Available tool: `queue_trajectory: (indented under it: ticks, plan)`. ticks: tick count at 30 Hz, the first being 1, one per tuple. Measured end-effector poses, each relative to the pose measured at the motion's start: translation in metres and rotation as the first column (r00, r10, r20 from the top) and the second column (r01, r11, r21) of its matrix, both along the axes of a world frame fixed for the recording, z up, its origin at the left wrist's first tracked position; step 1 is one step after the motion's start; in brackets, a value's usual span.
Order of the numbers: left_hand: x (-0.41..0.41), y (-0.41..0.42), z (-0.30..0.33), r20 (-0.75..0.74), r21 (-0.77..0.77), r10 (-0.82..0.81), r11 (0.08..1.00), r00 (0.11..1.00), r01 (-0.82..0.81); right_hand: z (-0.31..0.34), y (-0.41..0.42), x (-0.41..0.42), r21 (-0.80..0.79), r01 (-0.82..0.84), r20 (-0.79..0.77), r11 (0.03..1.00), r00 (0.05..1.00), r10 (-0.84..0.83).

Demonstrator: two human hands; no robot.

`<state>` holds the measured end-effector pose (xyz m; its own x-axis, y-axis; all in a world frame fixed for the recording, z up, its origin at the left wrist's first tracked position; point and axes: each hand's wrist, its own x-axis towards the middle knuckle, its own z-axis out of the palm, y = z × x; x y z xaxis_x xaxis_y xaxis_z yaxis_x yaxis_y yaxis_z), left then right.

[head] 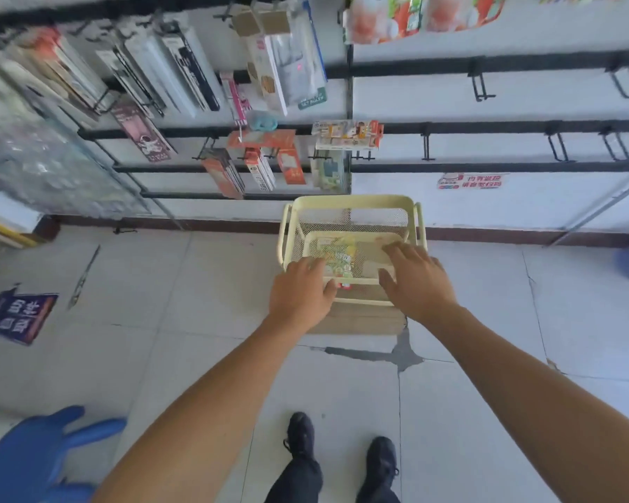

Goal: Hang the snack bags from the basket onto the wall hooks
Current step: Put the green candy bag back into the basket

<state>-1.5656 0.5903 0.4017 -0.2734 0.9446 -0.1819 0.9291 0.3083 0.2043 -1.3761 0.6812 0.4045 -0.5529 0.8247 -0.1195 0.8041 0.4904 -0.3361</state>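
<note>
Head camera looks steeply down onto floor (197,285) and wall.

I see bright, even daylight with only soft shadows. Wide-angle distortion bends the black wall rails (487,127). The hanging packets at upper left (69,74) are smeared with blur.

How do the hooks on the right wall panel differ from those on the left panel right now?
The right panel hooks are bare black wire, nothing hanging; the left panel hooks carry packaged goods. The right ones stand spaced apart, each plainly visible; the left ones are mostly hidden behind crowded packets. Both sets are black and mount on horizontal black rails.
</note>
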Motion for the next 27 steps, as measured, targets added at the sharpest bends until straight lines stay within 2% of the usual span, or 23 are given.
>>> queue_trajectory:
  ticks: [7, 11, 16, 22, 27]
  plan:
    - [-0.021, -0.038, -0.09, 0.086, -0.102, 0.013, 0.995, 0.996, -0.004, -0.087, -0.049, -0.029, -0.076, 0.061, 0.055, 0.995, 0.997, -0.057]
    - [-0.034, -0.046, -0.169, 0.154, -0.139, 0.032, 0.99, 0.988, -0.01, -0.173, -0.066, -0.051, -0.173, 0.135, 0.112, 0.976, 0.987, -0.116]
    - [-0.051, -0.031, -0.292, 0.191, -0.113, 0.057, 0.993, 0.98, -0.035, -0.298, -0.062, -0.07, -0.266, 0.235, 0.085, 0.935, 0.972, -0.22]
    - [-0.07, 0.027, -0.439, 0.192, 0.052, 0.048, 0.997, 0.98, -0.06, -0.451, -0.012, -0.09, -0.202, 0.257, -0.033, 0.945, 0.963, -0.269]
    - [-0.089, 0.068, -0.524, 0.145, 0.276, -0.01, 0.961, 0.989, -0.031, -0.533, 0.053, -0.125, -0.088, 0.319, -0.146, 0.944, 0.933, -0.329]
